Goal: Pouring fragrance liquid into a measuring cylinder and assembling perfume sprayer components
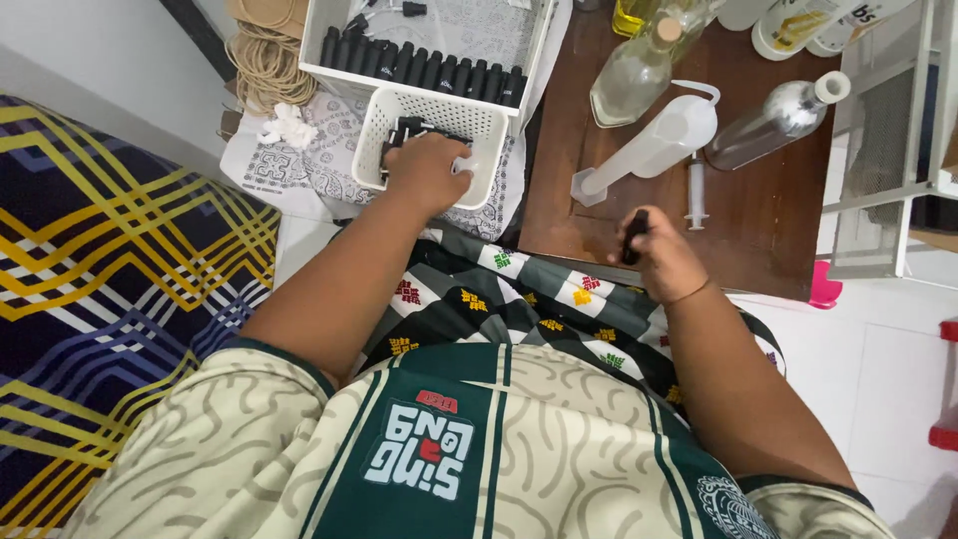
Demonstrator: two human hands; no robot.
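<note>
Both hands occupied over baskets and board.
Left hand [427, 170] reaches into small white basket [477, 122], grip unclear; right hand [659, 255] clasps black tube [635, 237], syringe [697, 192] just beyond.

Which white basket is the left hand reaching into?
The small white basket, nearest the person. The left hand is inside it, among a few loose black tubes. The larger basket behind holds a tidy row of black tubes and is untouched.
</note>
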